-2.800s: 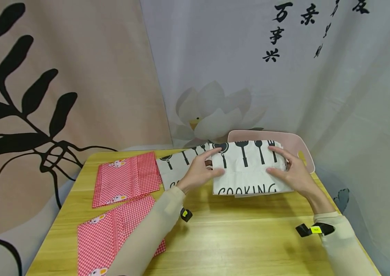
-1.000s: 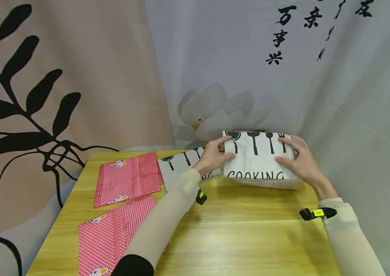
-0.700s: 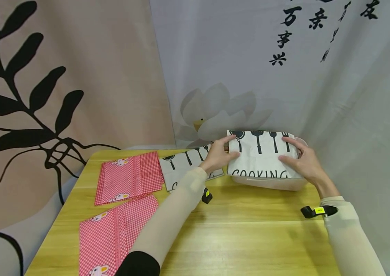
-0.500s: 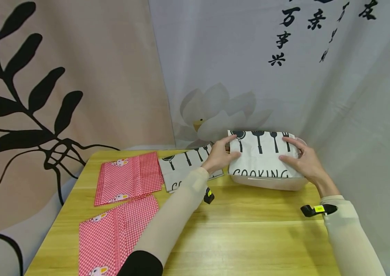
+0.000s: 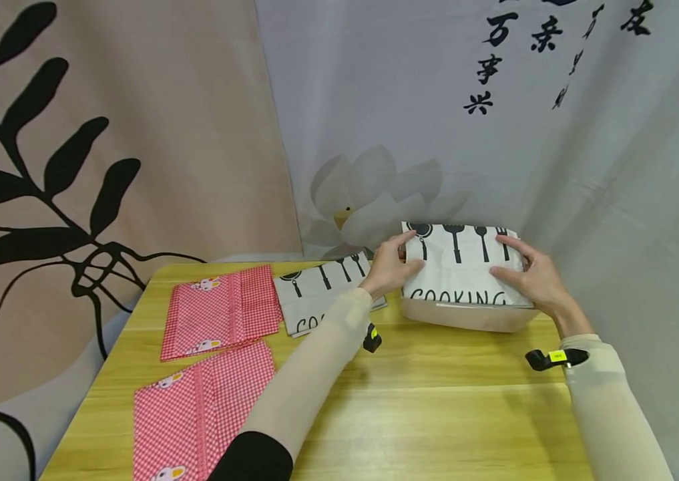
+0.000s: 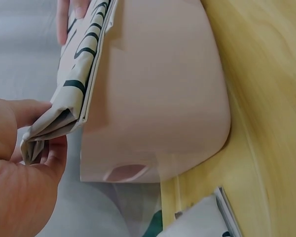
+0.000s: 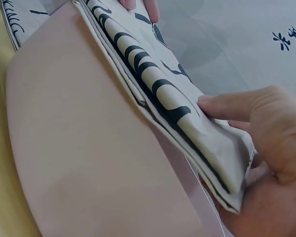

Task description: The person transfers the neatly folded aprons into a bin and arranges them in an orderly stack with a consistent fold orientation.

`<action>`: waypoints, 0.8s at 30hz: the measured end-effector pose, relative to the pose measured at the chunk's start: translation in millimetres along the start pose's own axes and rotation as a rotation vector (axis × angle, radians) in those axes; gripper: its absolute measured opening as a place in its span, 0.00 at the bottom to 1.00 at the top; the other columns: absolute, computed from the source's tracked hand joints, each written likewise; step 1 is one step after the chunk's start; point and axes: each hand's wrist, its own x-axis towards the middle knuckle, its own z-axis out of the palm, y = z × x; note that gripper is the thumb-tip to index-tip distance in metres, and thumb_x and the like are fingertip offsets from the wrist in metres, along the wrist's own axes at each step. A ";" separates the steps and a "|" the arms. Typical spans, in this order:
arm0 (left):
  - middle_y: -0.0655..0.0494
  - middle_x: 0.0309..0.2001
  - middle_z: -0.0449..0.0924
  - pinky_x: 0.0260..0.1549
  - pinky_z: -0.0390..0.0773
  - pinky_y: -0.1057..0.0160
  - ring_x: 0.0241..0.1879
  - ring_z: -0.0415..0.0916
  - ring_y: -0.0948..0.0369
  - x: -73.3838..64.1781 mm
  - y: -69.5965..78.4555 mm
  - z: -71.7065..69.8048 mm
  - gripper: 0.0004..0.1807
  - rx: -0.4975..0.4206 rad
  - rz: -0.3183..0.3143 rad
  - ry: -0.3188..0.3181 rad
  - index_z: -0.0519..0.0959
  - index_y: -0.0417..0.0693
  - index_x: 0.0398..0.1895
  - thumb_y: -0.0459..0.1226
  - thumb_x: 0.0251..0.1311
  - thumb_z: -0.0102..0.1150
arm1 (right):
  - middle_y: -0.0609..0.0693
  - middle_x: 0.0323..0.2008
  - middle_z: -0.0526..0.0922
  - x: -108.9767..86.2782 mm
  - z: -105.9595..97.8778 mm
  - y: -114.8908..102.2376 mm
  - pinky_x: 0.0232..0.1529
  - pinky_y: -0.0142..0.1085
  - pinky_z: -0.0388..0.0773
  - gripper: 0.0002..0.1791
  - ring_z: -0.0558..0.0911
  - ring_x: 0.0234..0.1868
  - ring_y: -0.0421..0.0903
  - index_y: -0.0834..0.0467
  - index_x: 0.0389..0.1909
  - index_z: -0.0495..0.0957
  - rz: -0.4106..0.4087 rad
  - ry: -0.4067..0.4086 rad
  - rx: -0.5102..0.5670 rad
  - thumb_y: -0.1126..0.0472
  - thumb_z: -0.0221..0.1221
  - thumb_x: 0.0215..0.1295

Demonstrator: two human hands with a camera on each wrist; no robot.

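Both hands hold a folded white cloth [image 5: 459, 267] printed with black kitchen utensils and the word COOKING. It lies over the top of a pale pink plastic bin [image 5: 465, 316], overlapping the bin's opening in the head view. My left hand [image 5: 390, 267] pinches the cloth's left end, thumb on top and fingers underneath, as the left wrist view shows. At the opposite end my right hand [image 5: 537, 280] grips it the same way. Folded layers show along the cloth's near edge [image 7: 138, 98] in the right wrist view. The bin's inside is mostly hidden.
Left of the bin lies another folded white utensil-print cloth [image 5: 315, 294]. Farther left are two folded red checked cloths, the back one [image 5: 213, 310] and the front one [image 5: 189, 414], with duck prints. The wooden table [image 5: 435, 401] meets a printed curtain [image 5: 195, 133] behind.
Both hands have carried the cloth back and right, from in front of the bin to over its top. In the last half second it moved slightly farther back.
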 end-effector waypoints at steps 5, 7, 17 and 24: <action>0.41 0.74 0.78 0.51 0.91 0.63 0.54 0.88 0.55 3.2 2.5 4.9 0.39 -0.014 0.003 0.013 0.69 0.48 0.88 0.30 0.76 0.69 | 0.65 0.92 0.52 3.9 -5.2 0.7 0.53 0.32 0.87 0.49 0.83 0.60 0.44 0.39 0.92 0.58 0.001 0.005 0.013 0.53 0.72 0.78; 0.40 0.73 0.79 0.52 0.91 0.61 0.56 0.88 0.53 4.8 3.1 7.1 0.39 -0.006 0.009 0.025 0.69 0.47 0.88 0.30 0.76 0.69 | 0.62 0.94 0.48 5.4 -6.9 0.1 0.71 0.45 0.83 0.49 0.77 0.74 0.56 0.37 0.92 0.58 0.005 0.008 0.004 0.51 0.73 0.77; 0.43 0.71 0.81 0.52 0.85 0.66 0.52 0.82 0.60 12.0 4.6 18.6 0.38 0.046 -0.008 0.076 0.70 0.48 0.87 0.31 0.76 0.68 | 0.55 0.95 0.39 8.8 -11.4 2.2 0.89 0.76 0.46 0.52 0.44 0.94 0.71 0.36 0.92 0.57 0.045 0.007 0.069 0.52 0.75 0.75; 0.45 0.70 0.82 0.56 0.85 0.62 0.55 0.81 0.58 15.3 5.3 25.6 0.38 0.083 -0.005 0.068 0.70 0.49 0.87 0.32 0.77 0.67 | 0.55 0.95 0.38 10.3 -15.1 9.0 0.88 0.79 0.40 0.51 0.40 0.94 0.72 0.36 0.92 0.57 0.056 0.016 0.065 0.53 0.74 0.76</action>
